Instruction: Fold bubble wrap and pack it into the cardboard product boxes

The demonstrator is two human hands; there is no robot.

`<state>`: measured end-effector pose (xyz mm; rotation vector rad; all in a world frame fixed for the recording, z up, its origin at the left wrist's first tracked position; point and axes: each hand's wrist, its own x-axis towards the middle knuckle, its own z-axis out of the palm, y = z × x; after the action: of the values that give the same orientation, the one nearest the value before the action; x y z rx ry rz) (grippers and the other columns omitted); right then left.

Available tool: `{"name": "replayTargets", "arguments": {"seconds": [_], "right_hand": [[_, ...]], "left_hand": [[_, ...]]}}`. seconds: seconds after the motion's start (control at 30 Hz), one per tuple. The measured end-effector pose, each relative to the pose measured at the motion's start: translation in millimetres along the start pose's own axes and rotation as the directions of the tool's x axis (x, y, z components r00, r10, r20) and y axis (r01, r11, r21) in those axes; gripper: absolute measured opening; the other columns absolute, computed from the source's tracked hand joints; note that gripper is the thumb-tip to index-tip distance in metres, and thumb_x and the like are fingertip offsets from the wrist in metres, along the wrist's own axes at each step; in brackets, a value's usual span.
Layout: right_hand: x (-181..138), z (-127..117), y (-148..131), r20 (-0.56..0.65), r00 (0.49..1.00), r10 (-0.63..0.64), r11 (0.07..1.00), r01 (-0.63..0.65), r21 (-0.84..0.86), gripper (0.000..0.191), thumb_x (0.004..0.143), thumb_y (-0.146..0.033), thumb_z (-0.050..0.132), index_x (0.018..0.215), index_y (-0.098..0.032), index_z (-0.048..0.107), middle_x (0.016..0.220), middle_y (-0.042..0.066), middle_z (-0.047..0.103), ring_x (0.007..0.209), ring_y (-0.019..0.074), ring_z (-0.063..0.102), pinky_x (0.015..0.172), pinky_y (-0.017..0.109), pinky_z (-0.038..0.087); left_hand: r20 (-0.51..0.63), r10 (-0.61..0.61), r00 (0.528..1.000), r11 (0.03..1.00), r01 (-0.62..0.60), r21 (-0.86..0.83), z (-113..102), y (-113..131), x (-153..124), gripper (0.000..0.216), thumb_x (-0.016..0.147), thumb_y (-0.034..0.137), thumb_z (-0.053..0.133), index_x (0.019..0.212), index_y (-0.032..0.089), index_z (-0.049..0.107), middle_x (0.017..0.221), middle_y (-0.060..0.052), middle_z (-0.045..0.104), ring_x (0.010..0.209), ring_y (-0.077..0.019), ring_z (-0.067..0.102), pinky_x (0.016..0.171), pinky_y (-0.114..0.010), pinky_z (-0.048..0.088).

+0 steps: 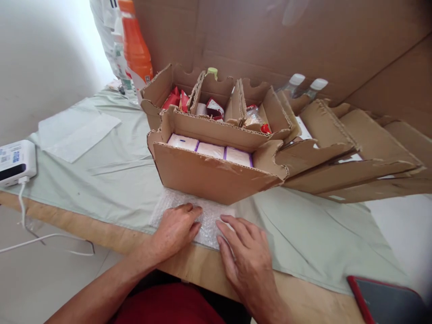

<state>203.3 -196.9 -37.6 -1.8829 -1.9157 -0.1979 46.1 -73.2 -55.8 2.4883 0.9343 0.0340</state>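
Note:
A sheet of clear bubble wrap (207, 227) lies flat at the front of the table, partly under the cardboard box just beyond it. My left hand (178, 227) rests on its left part, fingers stretched out and slightly bent. On the right side, my right hand (245, 247) has its fingers spread, with the fingertips at the edge of the wrap. Neither hand grips anything that I can see. The open cardboard box (216, 175) holds a row of white packs with purple edges (211, 150).
Cardboard compartments (221, 85) with red packets stand behind, and more boxes (337, 157) lean to the right. An orange bottle (137, 45) is at back left. White paper (76, 130) and a white device with cable (20, 162) lie left. A red-edged phone (388, 301) sits front right.

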Motion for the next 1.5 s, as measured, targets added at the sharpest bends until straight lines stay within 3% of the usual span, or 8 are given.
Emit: {"name": "replayTargets", "arguments": {"seconds": [0.2, 0.33, 0.5, 0.63, 0.83, 1.0, 1.27, 1.5], "right_hand": [[6, 32, 9, 0.183, 0.980, -0.072, 0.995, 0.058, 0.084, 0.034, 0.098, -0.018, 0.047, 0.127, -0.017, 0.065, 0.138, 0.013, 0.066, 0.126, 0.0308, 0.059, 0.096, 0.048, 0.048], [-11, 24, 31, 0.060, 0.998, 0.015, 0.991, -0.023, 0.133, 0.027, 0.100, -0.025, 0.050, 0.120, -0.020, 0.067, 0.132, 0.012, 0.068, 0.122, 0.0271, 0.061, 0.096, 0.044, 0.049], [-30, 6, 55, -0.040, 0.980, 0.197, 0.980, -0.198, -0.009, 0.033, 0.103, -0.041, 0.046, 0.109, -0.019, 0.070, 0.113, 0.010, 0.072, 0.101, 0.0267, 0.066, 0.087, 0.042, 0.050], [-27, 17, 54, -0.019, 0.966, 0.259, 0.959, -0.260, -0.109, 0.050, 0.103, -0.054, 0.038, 0.103, -0.018, 0.072, 0.105, 0.011, 0.072, 0.092, 0.0281, 0.064, 0.080, 0.042, 0.048], [-9, 31, 33, -0.005, 0.935, 0.354, 0.934, -0.353, 0.048, 0.048, 0.097, -0.060, 0.043, 0.087, -0.020, 0.066, 0.093, 0.011, 0.073, 0.080, 0.0268, 0.063, 0.072, 0.041, 0.047], [-10, 9, 26, 0.117, 0.824, 0.554, 0.758, -0.557, 0.339, 0.033, 0.087, -0.055, 0.057, 0.086, -0.022, 0.060, 0.069, 0.001, 0.067, 0.057, 0.0168, 0.058, 0.058, 0.031, 0.047], [-18, 8, 30, 0.239, 0.713, 0.659, 0.626, -0.696, 0.350, 0.068, 0.081, -0.062, 0.059, 0.132, -0.017, 0.057, 0.088, 0.007, 0.074, 0.067, 0.0198, 0.067, 0.063, 0.033, 0.054], [-33, -1, 35, 0.286, 0.728, 0.624, 0.603, -0.681, 0.416, 0.072, 0.084, -0.060, 0.060, 0.141, -0.018, 0.051, 0.099, 0.010, 0.074, 0.074, 0.0191, 0.069, 0.070, 0.034, 0.058]], "left_hand": [[0.006, -0.079, 0.997, 0.993, 0.079, -0.085, -5, 2, 5, 0.053, 0.088, 0.022, 0.059, 0.140, 0.016, 0.056, 0.100, -0.012, 0.077, 0.094, -0.0321, 0.074, 0.081, -0.041, 0.055], [0.034, -0.054, 0.998, 0.982, 0.059, -0.179, -14, -2, 3, 0.055, 0.085, 0.025, 0.061, 0.139, 0.017, 0.058, 0.085, -0.005, 0.076, 0.078, -0.0253, 0.071, 0.073, -0.034, 0.053], [-0.233, -0.105, 0.967, 0.937, 0.017, -0.350, -29, -31, -31, 0.038, 0.092, 0.034, 0.052, 0.125, 0.021, 0.067, 0.092, -0.001, 0.071, 0.062, -0.0135, 0.060, 0.061, -0.027, 0.047], [-0.355, -0.346, 0.869, 0.938, 0.305, -0.166, -34, -58, -51, 0.035, 0.092, 0.041, 0.055, 0.114, 0.019, 0.070, 0.089, -0.002, 0.067, 0.062, -0.0156, 0.059, 0.064, -0.030, 0.045], [-0.264, -0.394, 0.880, 0.912, 0.410, 0.004, -28, -55, -38, 0.015, 0.091, 0.031, 0.059, 0.090, 0.018, 0.068, 0.095, -0.006, 0.065, 0.085, -0.0225, 0.065, 0.075, -0.033, 0.046], [-0.220, -0.355, 0.909, 0.923, 0.304, -0.235, -30, -42, -46, 0.007, 0.086, 0.022, 0.054, 0.079, 0.021, 0.057, 0.079, 0.000, 0.063, 0.069, -0.0164, 0.060, 0.066, -0.029, 0.042], [-0.145, -0.386, 0.911, 0.807, 0.258, -0.530, -15, -49, -57, 0.067, 0.085, 0.036, 0.054, 0.147, 0.014, 0.042, 0.072, 0.003, 0.064, 0.063, -0.0167, 0.059, 0.066, -0.031, 0.044], [-0.060, -0.286, 0.956, 0.809, 0.207, -0.551, -17, -52, -61, 0.055, 0.089, 0.039, 0.052, 0.140, 0.021, 0.057, 0.078, 0.002, 0.063, 0.066, -0.0149, 0.055, 0.064, -0.027, 0.042]]}}
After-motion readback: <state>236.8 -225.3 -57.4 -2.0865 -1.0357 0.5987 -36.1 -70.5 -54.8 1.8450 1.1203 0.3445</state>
